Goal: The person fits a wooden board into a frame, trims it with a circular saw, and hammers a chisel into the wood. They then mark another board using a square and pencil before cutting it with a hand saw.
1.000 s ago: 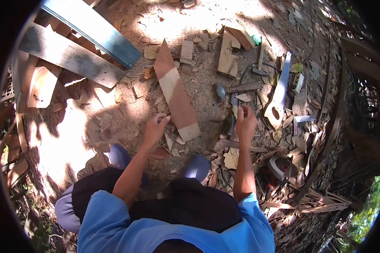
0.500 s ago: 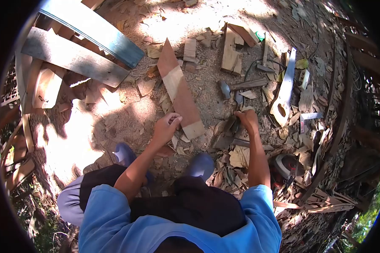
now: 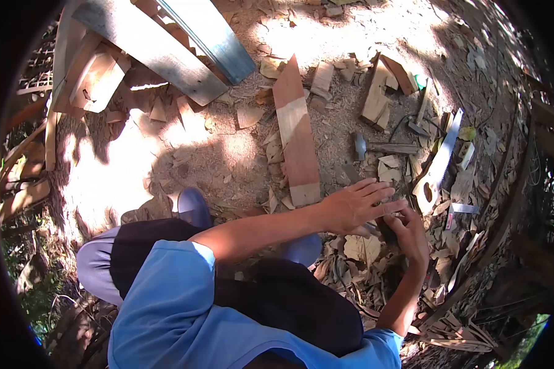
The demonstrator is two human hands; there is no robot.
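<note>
My left hand (image 3: 356,206) reaches across to the right, palm down, its fingers stretched out and touching or nearly touching the fingers of the other hand. My right hand (image 3: 410,235) is bent inward, fingers curled by a dark object that the hands mostly hide; its kind cannot be made out. Left of the hands lies a pointed wooden board (image 3: 298,144), flat on the ground. Just beyond them rests a hammer (image 3: 391,148). To their right are a handsaw (image 3: 438,163) with a wooden handle and a small try square (image 3: 463,209).
Planks (image 3: 154,52) and a blue-grey board (image 3: 212,37) are stacked at the upper left. A notched wood block (image 3: 375,98), a second hammer (image 3: 419,128) and a small offcut (image 3: 322,77) lie farther off. Dry leaves and shavings cover the ground; my blue shoe (image 3: 194,208) is near.
My left hand has left the board's near end and moved right to my right hand. My right hand has shifted from the dark tools on the ground nearer to me. The view has turned.
</note>
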